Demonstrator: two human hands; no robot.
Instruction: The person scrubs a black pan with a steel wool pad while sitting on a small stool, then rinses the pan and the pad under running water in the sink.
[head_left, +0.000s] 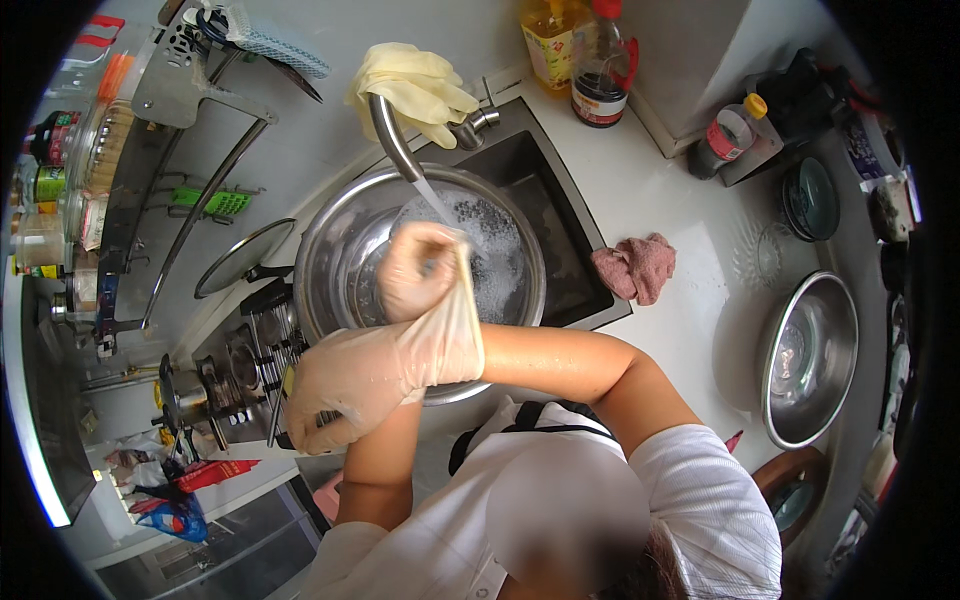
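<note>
My left hand (420, 270), in a thin translucent glove and slightly blurred, is shut on the cuff of the glove (442, 337) worn on my right hand, stretching it upward. My right hand (330, 394) is crossed over the left forearm, loosely curled, with a gap between thumb and fingers and nothing visible in it. Beneath the hands a steel basin (532, 300) holds sudsy water, with water running into it from the faucet (390, 139). Pale yellow rubber gloves (412, 82) hang over the faucet.
The basin rests over a dark sink (562, 247). A pink cloth (637, 266) lies at the sink's right edge. Bottles (600, 82) stand behind, a second steel bowl (810, 360) leans at the right, and a glass lid (244, 259) and a utensil rack (274, 330) are at the left.
</note>
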